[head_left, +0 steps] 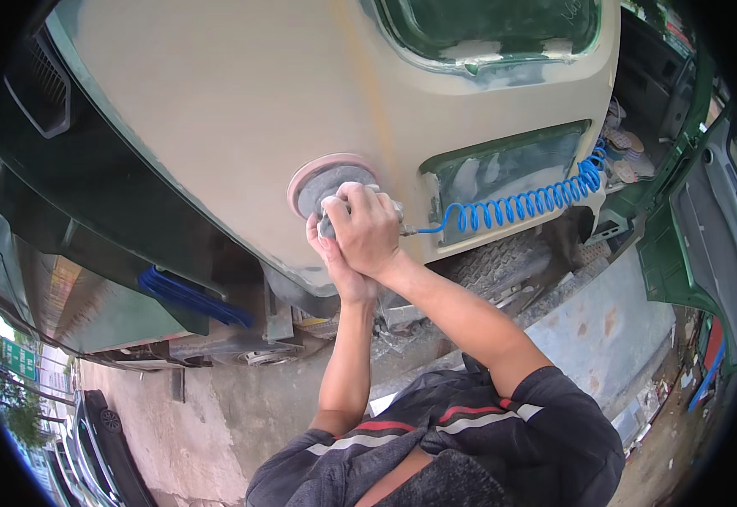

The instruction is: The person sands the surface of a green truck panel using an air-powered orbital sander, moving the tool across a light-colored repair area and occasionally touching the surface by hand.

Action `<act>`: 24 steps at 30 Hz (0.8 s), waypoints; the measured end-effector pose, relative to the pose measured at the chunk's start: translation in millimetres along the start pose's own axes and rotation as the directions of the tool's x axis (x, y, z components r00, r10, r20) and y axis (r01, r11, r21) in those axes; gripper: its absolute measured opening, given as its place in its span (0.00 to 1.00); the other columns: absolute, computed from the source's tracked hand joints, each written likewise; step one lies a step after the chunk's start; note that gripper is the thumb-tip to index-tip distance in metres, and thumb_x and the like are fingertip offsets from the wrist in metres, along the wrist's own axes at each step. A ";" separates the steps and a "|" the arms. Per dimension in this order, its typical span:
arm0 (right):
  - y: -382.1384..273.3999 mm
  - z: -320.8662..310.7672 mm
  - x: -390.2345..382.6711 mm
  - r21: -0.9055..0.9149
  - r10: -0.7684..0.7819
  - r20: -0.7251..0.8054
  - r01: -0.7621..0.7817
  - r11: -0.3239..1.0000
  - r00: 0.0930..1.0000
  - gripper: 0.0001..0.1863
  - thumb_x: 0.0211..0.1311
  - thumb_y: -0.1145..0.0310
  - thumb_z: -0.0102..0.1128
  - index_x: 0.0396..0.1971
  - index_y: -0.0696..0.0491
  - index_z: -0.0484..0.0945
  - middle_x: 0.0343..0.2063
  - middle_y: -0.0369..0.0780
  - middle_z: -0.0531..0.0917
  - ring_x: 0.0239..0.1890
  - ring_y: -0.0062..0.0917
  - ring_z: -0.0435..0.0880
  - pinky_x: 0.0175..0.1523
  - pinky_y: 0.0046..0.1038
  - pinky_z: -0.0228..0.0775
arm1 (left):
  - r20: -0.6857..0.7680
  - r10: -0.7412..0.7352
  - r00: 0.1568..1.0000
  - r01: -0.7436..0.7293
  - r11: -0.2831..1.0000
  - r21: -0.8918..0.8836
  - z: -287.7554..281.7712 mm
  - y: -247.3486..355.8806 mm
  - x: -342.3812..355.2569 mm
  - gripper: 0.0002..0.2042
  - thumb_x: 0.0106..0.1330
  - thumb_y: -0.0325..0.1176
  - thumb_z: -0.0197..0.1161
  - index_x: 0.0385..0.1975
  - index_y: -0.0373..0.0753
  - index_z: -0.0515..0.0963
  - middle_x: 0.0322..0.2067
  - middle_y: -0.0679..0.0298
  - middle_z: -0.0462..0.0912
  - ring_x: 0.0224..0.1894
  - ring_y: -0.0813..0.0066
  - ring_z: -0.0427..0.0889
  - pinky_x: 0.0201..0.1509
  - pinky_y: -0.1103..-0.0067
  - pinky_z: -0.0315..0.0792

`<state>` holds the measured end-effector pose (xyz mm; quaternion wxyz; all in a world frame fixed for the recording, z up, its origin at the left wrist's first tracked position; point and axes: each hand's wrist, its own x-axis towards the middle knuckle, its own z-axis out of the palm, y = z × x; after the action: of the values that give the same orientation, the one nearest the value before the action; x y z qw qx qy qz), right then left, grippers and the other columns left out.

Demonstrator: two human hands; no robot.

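A: Head view, where's the sander (pixel 326 183)?
B: On the beige panel (pixel 216 101), nr its lower-left edge; round grey disc w/ pinkish rim, looks flat agst the surface
A: R hand (pixel 370 230), doing what?
B: Gripping the sander from above, fingers curled over its body
A: And the L hand (pixel 340 267)?
B: Gripping too, fingers round the near-left side, tucked under the R, part hidden
A: Blue coiled hose (pixel 516 207)?
B: Runs from the sander's R side across the green recess (pixel 504 165) nr the panel's lower-right corner, twd the swung-out green door (pixel 660 258)
A: Rest?
B: Window (pixel 487 25) by the panel's top-right corner, dark green bodywork (pixel 132 224) along the L edge, parked car (pixel 105 444) bottom-left
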<state>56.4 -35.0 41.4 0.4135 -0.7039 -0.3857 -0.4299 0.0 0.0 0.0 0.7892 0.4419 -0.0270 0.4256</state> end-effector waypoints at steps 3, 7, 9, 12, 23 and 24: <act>-0.7 -1.6 -35.1 0.143 0.023 0.040 -0.028 0.989 0.999 0.19 0.52 0.59 0.68 0.45 0.45 0.79 0.41 0.37 0.78 0.38 0.31 0.81 0.39 0.38 0.69 | -0.104 -0.069 0.992 0.069 0.998 0.000 -16.0 -7.0 -29.7 0.29 0.81 0.52 0.49 0.74 0.50 0.50 0.71 0.59 0.61 0.71 0.59 0.66 0.74 0.62 0.65; 22.9 -14.5 -47.3 0.323 -0.100 0.130 0.053 0.945 0.987 0.22 0.54 0.59 0.68 0.50 0.43 0.79 0.44 0.38 0.78 0.39 0.32 0.80 0.43 0.37 0.70 | -0.077 -0.009 0.997 0.015 0.997 0.075 -44.6 -15.0 -42.9 0.25 0.84 0.51 0.38 0.75 0.49 0.54 0.71 0.60 0.63 0.72 0.60 0.66 0.75 0.62 0.63; 34.3 -37.2 -53.0 0.515 -0.255 0.176 0.132 0.847 0.951 0.29 0.55 0.58 0.69 0.60 0.41 0.77 0.49 0.39 0.76 0.42 0.32 0.79 0.46 0.37 0.71 | -0.104 0.020 0.994 -0.012 0.997 0.078 -42.3 -2.3 -51.5 0.24 0.82 0.50 0.44 0.71 0.47 0.58 0.67 0.57 0.67 0.69 0.58 0.69 0.71 0.61 0.69; 33.4 -55.1 -50.9 0.590 -0.217 0.216 0.049 0.806 0.952 0.36 0.53 0.56 0.70 0.65 0.43 0.73 0.52 0.39 0.75 0.44 0.32 0.79 0.47 0.38 0.72 | -0.200 0.021 0.980 0.065 0.907 0.415 -29.6 17.8 -64.7 0.34 0.78 0.64 0.40 0.72 0.45 0.58 0.66 0.54 0.68 0.68 0.57 0.70 0.71 0.59 0.68; 22.1 -12.3 -89.0 0.649 0.167 -0.005 -0.124 0.750 0.986 0.27 0.72 0.44 0.58 0.51 0.54 0.76 0.47 0.45 0.79 0.44 0.38 0.83 0.43 0.36 0.78 | 0.066 -0.042 0.997 -0.038 0.471 0.881 -25.3 36.0 -51.6 0.44 0.70 0.72 0.49 0.70 0.35 0.62 0.66 0.53 0.69 0.69 0.60 0.68 0.73 0.63 0.62; 18.5 -9.0 -85.2 0.631 0.212 -0.053 -0.132 0.765 0.976 0.25 0.72 0.45 0.57 0.51 0.54 0.76 0.47 0.44 0.80 0.43 0.37 0.83 0.43 0.36 0.78 | 0.115 -0.042 0.993 -0.082 0.470 0.879 -24.4 39.2 -41.8 0.43 0.72 0.71 0.46 0.69 0.34 0.63 0.66 0.53 0.70 0.69 0.60 0.69 0.73 0.64 0.62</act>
<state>42.1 -65.9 -39.4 0.6830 -0.5325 -0.4139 -0.2804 -62.0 0.2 -5.9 0.4409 0.8094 0.1435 0.3605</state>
